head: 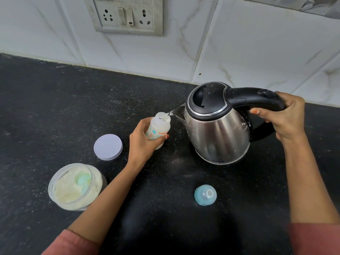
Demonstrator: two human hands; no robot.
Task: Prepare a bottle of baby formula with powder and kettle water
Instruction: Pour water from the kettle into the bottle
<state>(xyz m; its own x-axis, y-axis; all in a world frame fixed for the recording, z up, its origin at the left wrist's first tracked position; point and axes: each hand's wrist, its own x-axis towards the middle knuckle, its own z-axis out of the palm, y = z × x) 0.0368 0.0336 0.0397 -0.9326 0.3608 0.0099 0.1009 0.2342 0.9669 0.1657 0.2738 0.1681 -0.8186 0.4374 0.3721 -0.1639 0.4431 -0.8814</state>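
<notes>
While the left hand (142,142) is closed around the bottle (158,128), the right hand (286,116) grips the kettle (218,126) handle, spout touching the bottle mouth. The nipple cap (205,195) lies near, below the kettle; bare counter (55,107) spreads left.

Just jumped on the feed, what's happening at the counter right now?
The right hand tips the steel kettle by its handle, pouring water into the baby bottle held by the left hand. The powder jar stands open with a scoop inside, its lid beside it. The bottle's teat cap lies on the counter.
</notes>
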